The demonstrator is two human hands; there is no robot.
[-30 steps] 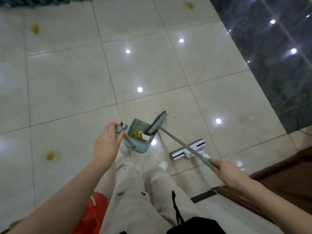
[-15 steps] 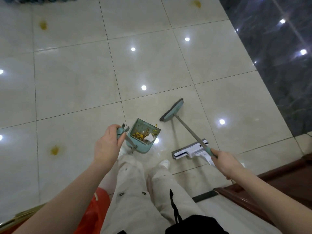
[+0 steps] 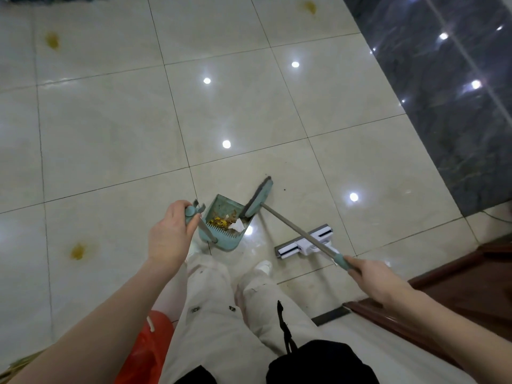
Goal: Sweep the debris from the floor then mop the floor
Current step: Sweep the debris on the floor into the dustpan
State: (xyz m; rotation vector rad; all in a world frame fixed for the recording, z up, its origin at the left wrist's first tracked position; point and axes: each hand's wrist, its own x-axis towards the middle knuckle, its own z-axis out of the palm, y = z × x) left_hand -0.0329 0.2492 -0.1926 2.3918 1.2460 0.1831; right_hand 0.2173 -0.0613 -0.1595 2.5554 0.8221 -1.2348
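Note:
A teal dustpan [image 3: 221, 236] stands on the cream tiled floor in front of my feet, holding yellow scraps and white paper [image 3: 225, 222]. My left hand [image 3: 170, 234] grips the top of its upright handle. My right hand [image 3: 372, 281] holds the end of a long grey broom handle [image 3: 299, 234]. The teal broom head [image 3: 257, 199] rests at the dustpan's right front edge. A white flat mop head [image 3: 304, 245] lies on the floor under the broom handle. Small dark specks lie on the tile beside the broom head.
Yellow stains mark the floor at left [image 3: 79, 250], far left [image 3: 52, 40] and far top [image 3: 310, 6]. A dark marble wall [image 3: 443, 92] runs along the right. A dark wooden edge [image 3: 454, 297] sits at lower right. A red bag [image 3: 144, 353] lies by my left leg.
The broom head swung out to the right, away from the dustpan, and has come back against its right front edge. My left hand and the dustpan stayed put.

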